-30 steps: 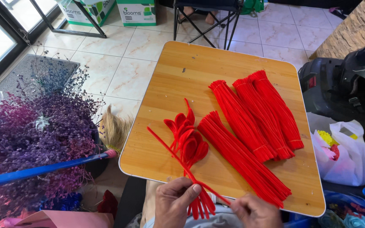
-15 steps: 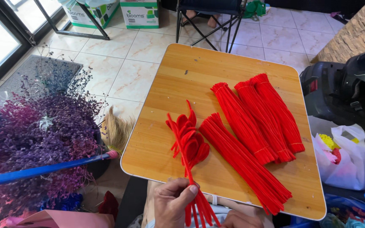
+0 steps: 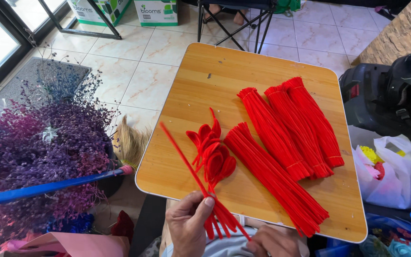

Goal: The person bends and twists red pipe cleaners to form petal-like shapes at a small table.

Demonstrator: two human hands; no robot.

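My left hand (image 3: 189, 228) has its grip closed on the stems of the bent red pipe cleaner cluster (image 3: 212, 152), thumb pressed across them at the near edge of the desk (image 3: 200, 81). The looped ends fan out over the wood; the stem ends hang off the edge toward my lap. My right hand (image 3: 274, 242) sits low at the frame bottom, grip pinched on the near end of a single straight red pipe cleaner (image 3: 186, 157), which runs up and left across the desk, crossing the cluster stems by my left thumb.

Just right of the cluster: a long bundle of straight red pipe cleaners (image 3: 272, 178), lying diagonal, its near end over the desk edge. Further right, three more red bundles (image 3: 296, 126) side by side, touching.

Off the desk: purple dried flowers (image 3: 39, 147) to the left, blue broom handle (image 3: 48, 186) across them, white plastic bag (image 3: 388, 176) at right, tiled floor (image 3: 143, 71) beyond.
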